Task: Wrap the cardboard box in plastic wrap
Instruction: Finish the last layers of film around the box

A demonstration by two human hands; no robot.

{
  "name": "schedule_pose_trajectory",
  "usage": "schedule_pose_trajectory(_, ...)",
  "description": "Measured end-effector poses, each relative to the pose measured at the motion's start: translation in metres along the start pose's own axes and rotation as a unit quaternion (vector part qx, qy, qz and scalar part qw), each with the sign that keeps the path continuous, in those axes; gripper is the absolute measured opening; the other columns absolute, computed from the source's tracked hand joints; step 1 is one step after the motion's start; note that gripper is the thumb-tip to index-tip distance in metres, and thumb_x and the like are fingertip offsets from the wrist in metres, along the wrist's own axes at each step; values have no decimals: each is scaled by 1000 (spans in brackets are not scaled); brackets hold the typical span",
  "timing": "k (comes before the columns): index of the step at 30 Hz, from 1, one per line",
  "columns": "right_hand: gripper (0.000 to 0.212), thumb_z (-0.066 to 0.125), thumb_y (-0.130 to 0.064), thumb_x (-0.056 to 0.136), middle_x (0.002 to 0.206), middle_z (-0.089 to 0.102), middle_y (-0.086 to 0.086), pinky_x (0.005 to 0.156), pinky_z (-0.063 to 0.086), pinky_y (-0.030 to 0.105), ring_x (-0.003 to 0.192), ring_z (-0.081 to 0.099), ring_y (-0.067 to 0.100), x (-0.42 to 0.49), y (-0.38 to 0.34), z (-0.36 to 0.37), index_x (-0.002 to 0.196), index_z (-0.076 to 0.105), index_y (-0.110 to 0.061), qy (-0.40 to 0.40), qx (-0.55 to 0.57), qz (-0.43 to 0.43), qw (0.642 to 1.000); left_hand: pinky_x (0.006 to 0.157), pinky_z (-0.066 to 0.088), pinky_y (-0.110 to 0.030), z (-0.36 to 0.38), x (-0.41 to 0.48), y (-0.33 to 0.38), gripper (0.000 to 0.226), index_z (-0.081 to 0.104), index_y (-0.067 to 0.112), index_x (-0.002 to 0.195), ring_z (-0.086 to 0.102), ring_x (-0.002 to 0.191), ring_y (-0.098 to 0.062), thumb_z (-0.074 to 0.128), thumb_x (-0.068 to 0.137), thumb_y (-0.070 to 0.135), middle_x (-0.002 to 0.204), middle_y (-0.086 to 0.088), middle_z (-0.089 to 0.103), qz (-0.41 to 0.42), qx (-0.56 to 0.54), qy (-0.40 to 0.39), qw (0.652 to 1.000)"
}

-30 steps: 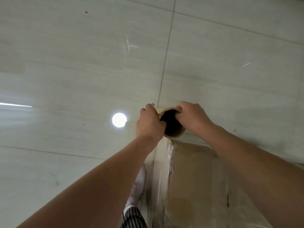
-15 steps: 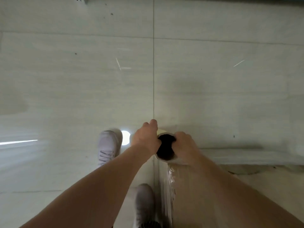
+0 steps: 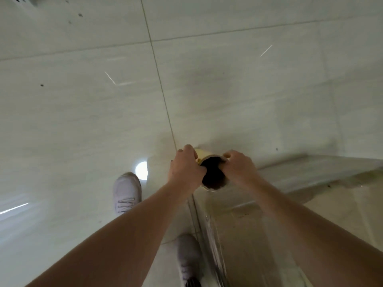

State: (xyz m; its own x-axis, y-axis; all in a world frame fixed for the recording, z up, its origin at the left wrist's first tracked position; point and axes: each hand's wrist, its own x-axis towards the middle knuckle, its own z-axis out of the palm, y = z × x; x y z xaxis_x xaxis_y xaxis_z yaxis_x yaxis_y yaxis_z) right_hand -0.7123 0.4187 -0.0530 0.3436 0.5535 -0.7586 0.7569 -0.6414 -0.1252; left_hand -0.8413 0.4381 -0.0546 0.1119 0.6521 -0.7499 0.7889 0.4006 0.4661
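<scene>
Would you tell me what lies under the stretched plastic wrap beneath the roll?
The brown cardboard box shows through the clear plastic wrap drawn off the roll. The right forearm covers part of it, and its base cannot be seen.

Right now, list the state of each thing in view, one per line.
cardboard box, sides in view wrapped; top unclear.
plastic wrap roll, upright, open core toward the camera, at the box's corner.
plastic film, drawn off the roll, stretched along the box's far side.
left hand, grips the roll's top rim.
right hand, grips the opposite rim.
</scene>
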Motion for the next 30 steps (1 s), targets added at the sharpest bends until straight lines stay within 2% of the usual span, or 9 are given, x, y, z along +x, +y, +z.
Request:
schedule_pose_trajectory(2,29,51,-16,92,93,61,13,56,39,24,80,54,25,-1,3,9,113,61,0,-30,100,84,991,73,48,-31,1,-1,2,31,49,15,108,55,94,-24,61,80,12,107,-5,53,5,2,-9,1000)
schedule_pose_trajectory(5,28,50,-6,91,88,56,15,65,48,34,82,57,28,-1,3,17,112,59,9,-37,260,183,947,69,46,-29,1,0,4,29,49,13,108,55,90,-22,61,81,11,105,-5,53,15,12,-17,1000)
schedule_pose_trajectory(7,27,44,-1,91,90,56,16,68,49,35,84,58,29,1,4,19,112,58,9,-30,269,205,941,67,44,-28,0,3,7,30,48,13,108,54,88,-21,61,81,11,106,-5,53,25,27,-30,999)
schedule_pose_trajectory(13,18,46,-5,88,96,65,16,67,42,29,89,63,30,10,7,3,96,62,-3,-15,7,57,998,68,47,-32,-6,11,28,34,45,14,113,56,92,-24,59,82,12,110,-6,51,93,126,-68,985)
schedule_pose_trajectory(17,17,47,-11,88,100,66,13,68,41,29,93,63,32,23,13,-31,100,59,-8,18,-145,-50,988,65,46,-29,3,21,51,37,45,11,111,56,90,-24,63,79,14,106,-6,50,138,128,-77,979)
schedule_pose_trajectory(22,20,46,-14,90,102,64,12,70,43,32,92,63,32,32,21,-57,109,51,-10,24,-256,-140,956,46,31,-23,26,24,62,38,43,13,103,51,73,-16,67,74,19,98,-4,52,79,14,-89,993)
schedule_pose_trajectory(24,26,45,-16,92,106,64,13,72,44,33,95,62,32,32,25,-54,117,50,-11,50,-219,-119,967,47,33,-23,27,27,58,36,43,16,100,54,78,-18,67,73,20,101,-4,53,60,-16,-76,995)
schedule_pose_trajectory(27,43,50,-19,91,120,62,14,88,48,36,109,58,33,30,32,-49,134,46,-13,58,-28,-9,998,52,38,-22,20,32,56,35,45,17,101,55,83,-18,68,74,20,103,-2,53,51,-34,-63,996)
schedule_pose_trajectory(30,35,54,-14,88,105,65,14,72,46,30,95,60,30,24,36,-38,121,59,-5,31,142,107,984,56,38,-22,14,34,55,35,46,17,101,53,83,-16,68,75,20,102,0,53,58,-27,-69,996)
